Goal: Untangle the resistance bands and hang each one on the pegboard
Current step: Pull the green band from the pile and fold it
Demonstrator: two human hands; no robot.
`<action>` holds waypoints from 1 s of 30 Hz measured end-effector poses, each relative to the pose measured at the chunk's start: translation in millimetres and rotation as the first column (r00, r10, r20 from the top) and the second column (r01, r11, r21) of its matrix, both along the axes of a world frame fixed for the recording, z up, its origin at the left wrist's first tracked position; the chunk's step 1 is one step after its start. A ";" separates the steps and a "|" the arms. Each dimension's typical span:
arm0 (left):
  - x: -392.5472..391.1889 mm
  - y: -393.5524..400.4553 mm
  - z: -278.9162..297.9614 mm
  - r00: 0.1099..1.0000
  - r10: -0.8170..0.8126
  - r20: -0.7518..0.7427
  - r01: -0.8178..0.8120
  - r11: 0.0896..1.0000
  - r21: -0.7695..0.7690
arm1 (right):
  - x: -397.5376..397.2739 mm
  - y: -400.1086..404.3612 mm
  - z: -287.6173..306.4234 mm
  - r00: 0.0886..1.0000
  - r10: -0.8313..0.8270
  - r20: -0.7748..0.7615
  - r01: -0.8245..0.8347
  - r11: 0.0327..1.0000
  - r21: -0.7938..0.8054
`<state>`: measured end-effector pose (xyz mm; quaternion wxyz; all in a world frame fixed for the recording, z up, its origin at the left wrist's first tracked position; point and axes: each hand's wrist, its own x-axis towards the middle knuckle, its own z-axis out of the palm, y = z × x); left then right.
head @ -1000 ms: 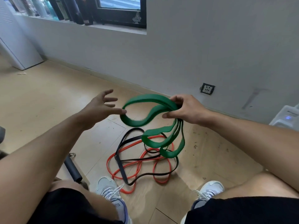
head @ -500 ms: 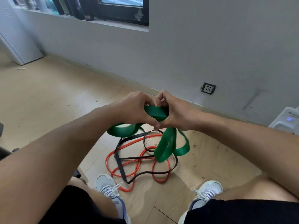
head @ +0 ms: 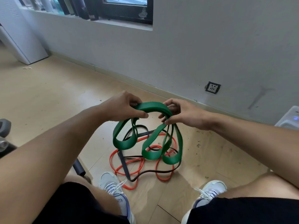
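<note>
A wide green resistance band [head: 151,106] hangs in several loops between my hands, above the floor. My left hand [head: 123,106] pinches its top on the left side. My right hand [head: 182,114] grips the same top arc on the right. Below it, on the wooden floor, a thin orange band [head: 129,172] and a narrow black band [head: 124,167] lie tangled together between my shoes. No pegboard is in view.
A grey wall with a socket [head: 212,87] runs behind the bands. A window sill [head: 113,21] with bottles sits at the top left. A white cabinet [head: 17,38] stands far left, a white device [head: 289,117] at right, a black bar [head: 79,167] by my left leg.
My left hand, open a second ago, has closed on the green band. Both hands then moved apart, spreading the band's top into an arc with loops hanging lower.
</note>
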<state>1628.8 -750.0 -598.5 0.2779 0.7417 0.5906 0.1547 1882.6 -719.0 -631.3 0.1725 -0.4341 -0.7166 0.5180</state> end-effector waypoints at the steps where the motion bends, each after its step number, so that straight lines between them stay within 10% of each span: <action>1: 1.1 -0.3 -3.0 1.000 -0.022 0.012 0.022 0.999 -0.025 | 0.2 -0.5 2.0 1.000 -0.005 -0.024 0.005 1.000 -0.016; 30: 27.1 -4.6 -22.1 0.976 -0.028 0.217 0.032 0.999 -0.015 | 0.2 -2.7 -4.2 0.997 0.046 0.066 -0.050 0.997 0.066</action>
